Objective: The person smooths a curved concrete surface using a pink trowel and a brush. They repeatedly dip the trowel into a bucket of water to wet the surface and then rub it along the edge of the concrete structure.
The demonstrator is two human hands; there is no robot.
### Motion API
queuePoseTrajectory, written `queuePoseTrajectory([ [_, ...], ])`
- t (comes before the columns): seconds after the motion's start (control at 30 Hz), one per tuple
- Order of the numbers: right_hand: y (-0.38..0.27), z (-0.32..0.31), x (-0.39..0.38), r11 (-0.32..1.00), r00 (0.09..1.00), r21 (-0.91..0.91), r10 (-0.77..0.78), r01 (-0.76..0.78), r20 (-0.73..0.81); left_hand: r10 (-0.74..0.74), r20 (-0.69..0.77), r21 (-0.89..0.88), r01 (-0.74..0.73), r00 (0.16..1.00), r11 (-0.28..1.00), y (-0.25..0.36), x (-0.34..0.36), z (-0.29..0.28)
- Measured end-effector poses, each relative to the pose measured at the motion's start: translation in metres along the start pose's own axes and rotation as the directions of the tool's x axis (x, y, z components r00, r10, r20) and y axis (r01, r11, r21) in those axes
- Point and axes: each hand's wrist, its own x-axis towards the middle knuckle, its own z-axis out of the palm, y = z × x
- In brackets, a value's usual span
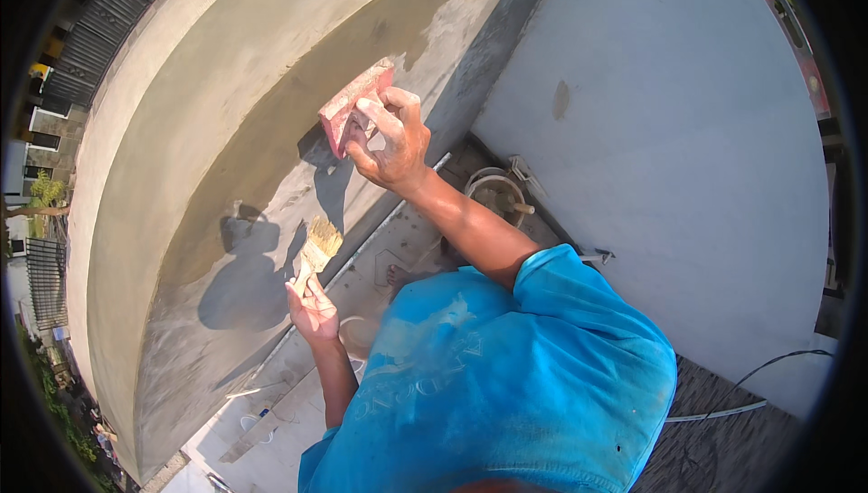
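Observation:
Raised against the grey cement wall (262, 122), my right hand (395, 142) is closed on a worn red plastering float (348, 106) smeared with pale mortar. The float's face is turned to the wall; whether it touches the surface I cannot tell. Lower and to the left, my left hand (312, 312) grips the handle of a wide flat brush (316, 249), its cream bristles pointing up and away from me. A darker, damp-looking band of render curves along the wall above a paler, patchy area. Shadows of my head and arms fall on it.
A bucket (495, 187) with a handle sticking out stands in the corner by a smooth bluish-white wall (669, 131). A flat strip (249, 437) lies on the floor at lower left. A cable (778, 355) runs over dark flooring at lower right.

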Motion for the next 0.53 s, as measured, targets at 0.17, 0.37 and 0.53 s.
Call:
queuePoseTrajectory([
  [0.17, 0.021, 0.015, 0.061, 0.996, 0.992, -0.073, -0.062, 0.054, -0.109, -0.043, -0.005, -0.002, 0.043, 0.999, 0.999, -0.001, 0.001, 0.021],
  [0.37, 0.159, -0.05, 0.162, 0.909, 0.894, -0.408, -0.109, -0.088, -0.435, 0.016, -0.062, -0.025, -0.018, 0.998, 1.0, 0.011, -0.005, -0.004],
  [0.53, 0.216, -0.079, 0.19, 0.813, 0.777, 0.095, 0.578, -0.574, -0.25, -0.025, -0.011, -0.037, 0.025, 1.0, 0.999, 0.011, -0.002, -0.019],
])
